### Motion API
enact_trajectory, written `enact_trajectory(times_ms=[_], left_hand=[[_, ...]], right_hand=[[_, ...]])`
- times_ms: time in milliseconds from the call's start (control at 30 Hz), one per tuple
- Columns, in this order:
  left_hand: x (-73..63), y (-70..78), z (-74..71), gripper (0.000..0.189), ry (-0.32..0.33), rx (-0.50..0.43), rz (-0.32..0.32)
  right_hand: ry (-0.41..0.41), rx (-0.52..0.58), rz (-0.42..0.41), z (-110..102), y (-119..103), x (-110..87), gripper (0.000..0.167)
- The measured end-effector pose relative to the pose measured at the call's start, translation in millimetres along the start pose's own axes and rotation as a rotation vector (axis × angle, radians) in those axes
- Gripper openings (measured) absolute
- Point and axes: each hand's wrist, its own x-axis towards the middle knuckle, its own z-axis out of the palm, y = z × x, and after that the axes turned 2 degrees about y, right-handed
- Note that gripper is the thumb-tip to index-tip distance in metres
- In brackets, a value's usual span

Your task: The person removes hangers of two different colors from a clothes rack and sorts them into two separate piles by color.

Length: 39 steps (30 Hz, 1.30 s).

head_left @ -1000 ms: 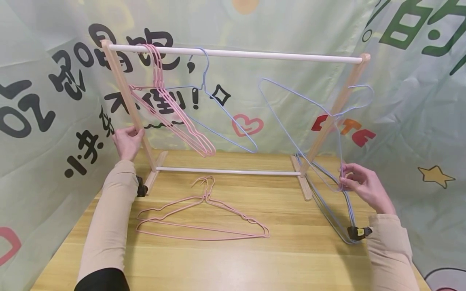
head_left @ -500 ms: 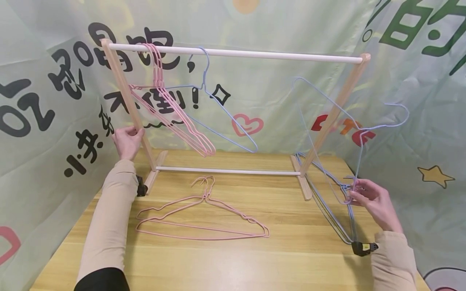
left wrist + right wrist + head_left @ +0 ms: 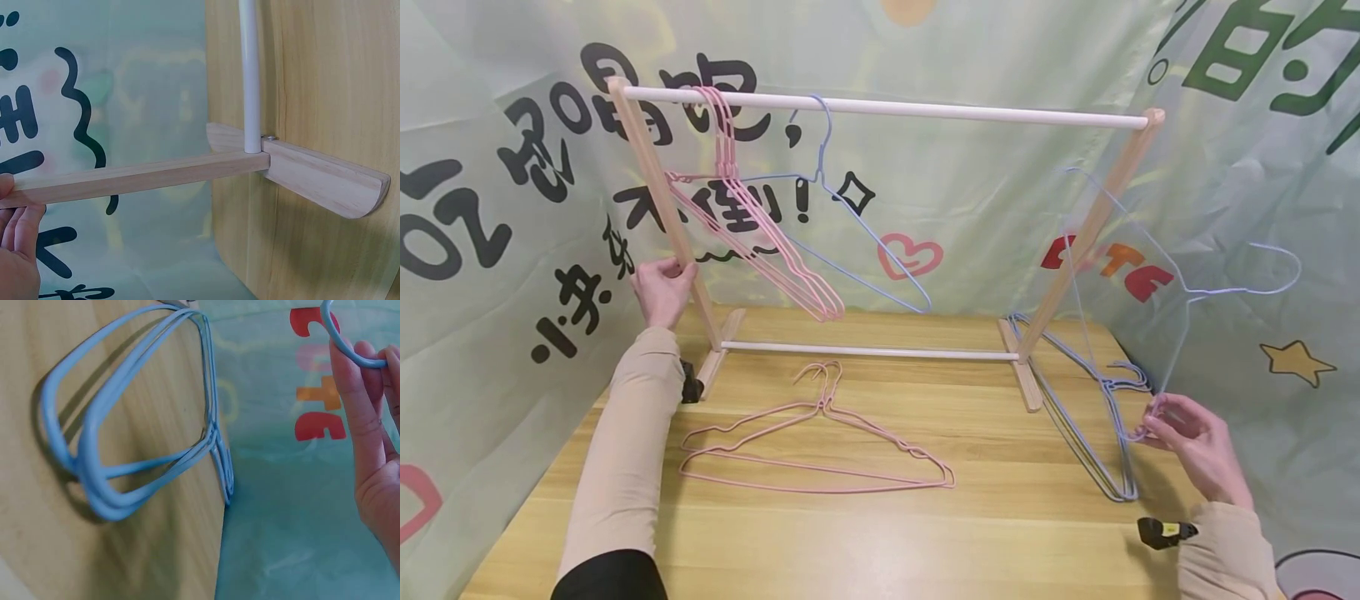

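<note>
My left hand (image 3: 664, 293) grips the left wooden post (image 3: 655, 179) of a small clothes rack; in the left wrist view its fingers (image 3: 26, 231) touch the post. To the right of the rack, my right hand (image 3: 1202, 446) pinches a blue hanger (image 3: 1225, 291) by one shoulder end, its hook pointing right. The right wrist view shows that curved end between thumb and fingers. Beneath it, several blue hangers (image 3: 89, 444) lie stacked on the table. From the white top rail (image 3: 970, 110) hang several pink hangers (image 3: 725, 154) at the left and one blue hanger (image 3: 823, 154).
Two pink hangers (image 3: 827, 408) lie overlapping on the wooden table (image 3: 880, 550) in front of the rack. A lower white bar (image 3: 872, 352) joins the rack's feet, the right foot (image 3: 1021, 367) beside the blue stack. A printed curtain (image 3: 1000, 50) closes off the back and sides.
My right hand has moved right and down toward me, carrying the blue hanger out past the rack's right post. My left hand has stayed on the left post.
</note>
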Motion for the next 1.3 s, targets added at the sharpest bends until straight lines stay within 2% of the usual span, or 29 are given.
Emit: enact_trajectory(times_ms=[400, 900, 1033, 1300], left_hand=[[-0.2, -1.3, -0.8, 0.031, -0.012, -0.012, 0.003], [0.1, -0.3, -2.5, 0.032, -0.031, -0.023, -0.013], [0.0, 0.0, -2.3, 0.032, -0.031, -0.024, -0.017], [0.3, -1.2, -2.0, 0.032, -0.034, -0.032, -0.013]], right_hand=[[0.045, 0.054, 0.035, -5.9, 5.2, -14.5, 0.038], [0.041, 0.123, 0.059, -12.8, 9.6, -25.6, 0.041], [0.050, 0.122, 0.064, -14.5, 11.1, -28.3, 0.041], [0.060, 0.047, 0.078, -16.7, 15.5, -30.8, 0.040]])
